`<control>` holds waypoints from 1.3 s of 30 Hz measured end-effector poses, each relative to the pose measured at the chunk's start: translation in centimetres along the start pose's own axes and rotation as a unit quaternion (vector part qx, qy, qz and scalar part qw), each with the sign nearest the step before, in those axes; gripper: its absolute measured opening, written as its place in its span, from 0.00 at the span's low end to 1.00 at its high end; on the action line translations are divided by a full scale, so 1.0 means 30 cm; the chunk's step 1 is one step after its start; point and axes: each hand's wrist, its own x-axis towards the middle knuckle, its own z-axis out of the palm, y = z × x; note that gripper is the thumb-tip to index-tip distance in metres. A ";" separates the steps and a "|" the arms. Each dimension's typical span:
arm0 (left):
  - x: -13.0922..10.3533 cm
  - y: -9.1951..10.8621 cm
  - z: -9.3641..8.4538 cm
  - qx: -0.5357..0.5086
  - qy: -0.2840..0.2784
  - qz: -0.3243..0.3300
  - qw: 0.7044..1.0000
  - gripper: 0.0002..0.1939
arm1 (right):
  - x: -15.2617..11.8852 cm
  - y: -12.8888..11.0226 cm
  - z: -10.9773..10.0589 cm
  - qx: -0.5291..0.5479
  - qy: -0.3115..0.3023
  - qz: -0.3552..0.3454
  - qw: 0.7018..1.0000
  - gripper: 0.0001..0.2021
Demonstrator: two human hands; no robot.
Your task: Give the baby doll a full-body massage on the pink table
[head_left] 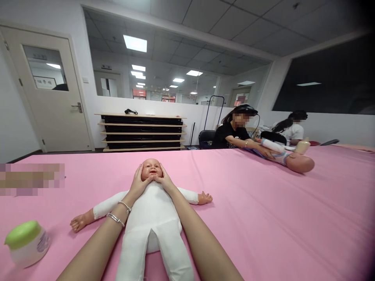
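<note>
Cloth (pixel 249 218), pink and creased, covers the table (pixel 293 238), white wall (pixel 195 113) beyond. From my end, left hand (pixel 140 181) and right hand (pixel 166 181) cup the fabric-bodied doll's (pixel 154 210) smooth head (pixel 152 166).

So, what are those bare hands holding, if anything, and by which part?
The left hand and right hand hold a white cloth-bodied baby doll by its bald head, one along each side, thumbs at the chin.
</note>
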 end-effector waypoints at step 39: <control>-0.005 -0.002 0.001 -0.001 0.004 0.007 1.000 0.42 | -0.012 -0.024 0.007 0.037 -0.001 0.016 0.999 0.52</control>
